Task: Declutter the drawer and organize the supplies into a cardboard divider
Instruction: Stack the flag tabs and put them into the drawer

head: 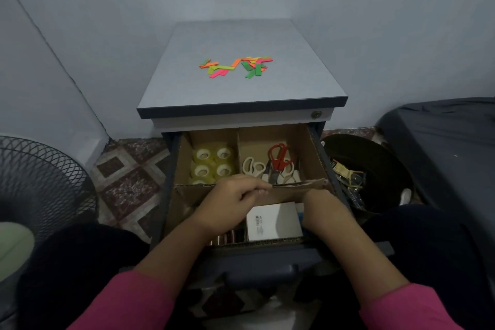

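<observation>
The open drawer [330, 169] holds a cardboard divider [290, 191]. Its back left cell contains several clear tape rolls [213, 163]. In the back right cell lie scissors, one red pair [278, 155] among white-handled pairs [254, 167]. A white box [273, 220] sits in a front cell, with brown cylindrical items [227, 238] to its left. My left hand [233, 201] grips the top edge of the divider's cross wall. My right hand [324, 209] reaches down into the front right cell; its fingers are hidden behind the hand.
Loose neon paper strips [235, 67] lie scattered on the cabinet top [241, 88]. A dark round basket [369, 177] with mixed supplies stands right of the drawer. A fan [40, 182] is at the left, dark furniture [442, 142] at the right.
</observation>
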A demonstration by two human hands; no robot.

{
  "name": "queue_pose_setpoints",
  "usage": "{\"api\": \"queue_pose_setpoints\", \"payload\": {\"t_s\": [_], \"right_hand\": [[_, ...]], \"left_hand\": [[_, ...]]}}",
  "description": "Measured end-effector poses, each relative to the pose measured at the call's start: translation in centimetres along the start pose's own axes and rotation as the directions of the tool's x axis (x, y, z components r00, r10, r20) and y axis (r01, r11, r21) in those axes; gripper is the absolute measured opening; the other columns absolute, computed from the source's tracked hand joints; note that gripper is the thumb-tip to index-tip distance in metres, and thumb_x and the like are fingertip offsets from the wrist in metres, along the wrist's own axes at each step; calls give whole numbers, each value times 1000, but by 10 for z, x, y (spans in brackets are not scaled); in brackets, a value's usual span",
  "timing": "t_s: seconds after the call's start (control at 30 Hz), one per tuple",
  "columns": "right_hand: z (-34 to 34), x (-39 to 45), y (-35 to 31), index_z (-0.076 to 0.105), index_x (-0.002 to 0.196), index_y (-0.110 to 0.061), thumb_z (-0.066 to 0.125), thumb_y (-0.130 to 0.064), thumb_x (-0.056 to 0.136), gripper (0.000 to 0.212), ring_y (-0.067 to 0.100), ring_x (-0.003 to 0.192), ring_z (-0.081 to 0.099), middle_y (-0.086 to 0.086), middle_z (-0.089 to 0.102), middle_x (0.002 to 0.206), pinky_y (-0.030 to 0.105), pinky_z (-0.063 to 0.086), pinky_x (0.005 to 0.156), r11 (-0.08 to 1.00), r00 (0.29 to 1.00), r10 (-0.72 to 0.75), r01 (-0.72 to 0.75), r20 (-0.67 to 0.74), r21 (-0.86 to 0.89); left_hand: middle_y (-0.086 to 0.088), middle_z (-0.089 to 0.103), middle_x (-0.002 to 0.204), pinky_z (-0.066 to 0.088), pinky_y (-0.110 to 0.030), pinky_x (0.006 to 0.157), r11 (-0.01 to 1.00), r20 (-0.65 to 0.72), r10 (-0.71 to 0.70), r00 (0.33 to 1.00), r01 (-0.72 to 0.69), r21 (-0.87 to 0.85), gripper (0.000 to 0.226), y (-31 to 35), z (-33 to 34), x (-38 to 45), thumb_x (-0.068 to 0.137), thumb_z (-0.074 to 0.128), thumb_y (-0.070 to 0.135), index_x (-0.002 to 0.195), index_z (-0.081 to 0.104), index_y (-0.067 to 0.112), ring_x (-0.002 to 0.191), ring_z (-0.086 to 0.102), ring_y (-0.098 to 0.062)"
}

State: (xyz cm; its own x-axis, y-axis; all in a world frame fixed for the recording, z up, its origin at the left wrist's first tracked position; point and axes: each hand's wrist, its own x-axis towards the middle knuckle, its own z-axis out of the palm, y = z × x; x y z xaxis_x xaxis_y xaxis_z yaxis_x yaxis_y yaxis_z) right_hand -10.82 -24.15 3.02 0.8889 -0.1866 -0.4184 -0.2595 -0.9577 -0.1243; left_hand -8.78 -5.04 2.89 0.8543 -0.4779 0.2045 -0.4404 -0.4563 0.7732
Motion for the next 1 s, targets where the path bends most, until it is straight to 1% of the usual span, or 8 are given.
{"api": "queue_pose_setpoints", "payload": {"t_s": [0.17, 0.3, 0.37, 0.47, 0.57, 0.8, 0.9, 1.0], "right_hand": [[-12, -3, -4, 64, 97, -6, 56, -20, 93, 16, 21, 89, 63, 3, 57, 81, 28, 50, 74, 999, 999, 47, -47, -14, -4], [-19, 0, -14, 70, 91, -4, 61, -12, 88, 13, 18, 76, 71, 5, 70, 77, 32, 59, 75, 958, 991, 42, -76, 126, 276], [-13, 3, -12, 71, 95, -5, 59, -13, 88, 16, 18, 71, 70, 6, 71, 80, 33, 60, 71, 945, 998, -30, 11, 52, 328], [-9, 3, -8, 67, 114, -22, 67, -18, 84, 30, 18, 99, 64, 2, 65, 110, 31, 53, 88, 990, 991, -112, 105, 75, 90], [-7, 2, -6, 63, 117, -33, 72, -14, 78, 44, 13, 97, 59, -7, 61, 104, 30, 52, 84, 973, 973, -221, 216, 69, 76], [4, 1, -34, 59, 124, -38, 67, -20, 82, 46, 18, 105, 60, -2, 61, 117, 30, 49, 83, 931, 933, -358, 359, 30, -68], [11, 1, -48, 59, 125, -32, 65, -21, 85, 41, 21, 106, 60, 1, 63, 115, 30, 48, 81, 911, 916, -401, 401, 18, -99], [14, 1, -51, 65, 116, -24, 65, -21, 84, 32, 22, 101, 62, 3, 64, 111, 31, 51, 80, 928, 932, -359, 352, -49, -121]], "left_hand": [[13, 67, 101, 48, -21, 93, 999, 0, -26, 1000, 26, -30, 23, -2, -1, 1, 93, 59, 9, 109, 72, 17, 101, 59, 3], [12, 67, 101, 46, -21, 93, 999, -61, -33, 998, 33, -5, 22, -4, -5, 4, 92, 59, 11, 108, 72, 18, 101, 56, 3], [11, 66, 98, 45, -24, 92, 999, -109, -27, 994, 30, 20, 20, -7, -8, 6, 92, 60, 12, 107, 72, 19, 101, 54, 1], [14, 61, 97, 45, -25, 92, 998, -139, -66, 988, 69, 12, 21, -11, -13, 6, 93, 58, 12, 107, 72, 20, 101, 53, -1], [14, 58, 98, 44, -27, 94, 993, -151, -103, 983, 110, 38, 21, -14, -15, 7, 94, 57, 13, 107, 71, 21, 102, 52, -2], [13, 59, 100, 44, -26, 96, 988, -145, -140, 980, 147, 43, 21, -16, -14, 9, 94, 57, 13, 106, 71, 20, 104, 52, -3], [14, 59, 99, 44, -25, 94, 988, -142, -142, 980, 149, 38, 20, -17, -14, 9, 93, 58, 13, 105, 72, 20, 103, 53, -3], [16, 58, 98, 42, -20, 91, 988, -141, -141, 980, 148, 39, 20, -17, -15, 10, 93, 58, 12, 105, 72, 19, 101, 53, -3]]}}
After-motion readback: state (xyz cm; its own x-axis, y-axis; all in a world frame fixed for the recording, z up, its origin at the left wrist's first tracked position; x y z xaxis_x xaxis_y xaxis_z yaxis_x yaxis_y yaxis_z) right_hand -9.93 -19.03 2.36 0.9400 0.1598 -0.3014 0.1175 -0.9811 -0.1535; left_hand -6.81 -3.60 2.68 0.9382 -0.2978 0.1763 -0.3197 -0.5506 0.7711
